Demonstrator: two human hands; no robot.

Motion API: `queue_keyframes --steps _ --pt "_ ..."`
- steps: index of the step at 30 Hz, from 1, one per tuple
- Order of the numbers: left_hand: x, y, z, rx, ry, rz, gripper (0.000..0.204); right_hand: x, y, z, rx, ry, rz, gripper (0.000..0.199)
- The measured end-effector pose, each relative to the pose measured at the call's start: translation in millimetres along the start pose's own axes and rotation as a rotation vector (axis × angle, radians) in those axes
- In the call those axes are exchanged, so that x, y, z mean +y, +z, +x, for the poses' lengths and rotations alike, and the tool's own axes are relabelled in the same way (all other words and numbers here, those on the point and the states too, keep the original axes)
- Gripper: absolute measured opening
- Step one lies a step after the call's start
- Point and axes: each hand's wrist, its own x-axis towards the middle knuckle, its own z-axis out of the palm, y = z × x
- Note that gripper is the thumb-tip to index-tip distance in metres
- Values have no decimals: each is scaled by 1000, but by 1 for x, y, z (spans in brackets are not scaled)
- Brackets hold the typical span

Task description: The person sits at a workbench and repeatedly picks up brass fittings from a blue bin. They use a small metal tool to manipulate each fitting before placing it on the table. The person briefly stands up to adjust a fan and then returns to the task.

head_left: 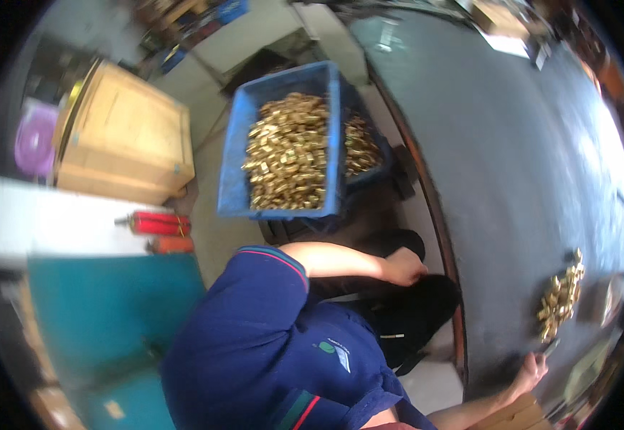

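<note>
Shiny, chunky golden pieces (560, 299) lie heaped near right fingers (540, 361) pinching a slim pale object (552, 347), left fingers (417, 271) curled.

Left hand (407, 267): curled inward | left forearm (342, 261): bare | right hand (533, 373): outstretched, bent-fingered | right forearm (478, 411): bare

I'm remotely watching small, shiny, gold-coloured metal pieces (560, 297) lying in a long loose heap on the grey tabletop (484, 179), a slim pale object (552, 347) slanting beside them.
</note>
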Motion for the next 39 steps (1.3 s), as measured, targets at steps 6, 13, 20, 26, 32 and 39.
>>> queue_keyframes --steps 6,13,20,26,32,39 --pt "12 6 -66 253 -36 -165 14 27 36 -14 446 716 863 4" --pt "-13 -46 -174 406 -352 -411 19 24 34 -26 591 903 1509 11" --pt "-148 67 -327 -173 -1109 -202 26 68 44 -59 370 356 2028 23" --pt "-148 125 -330 -324 -1393 -558 29 33 20 -102 557 522 1835 24" --pt "-157 79 -186 -205 -1188 -410 28 10 28 -79 650 547 1672 29" --pt "-161 54 -144 -142 -1075 -297 27 -10 19 -72 735 491 1501 27"
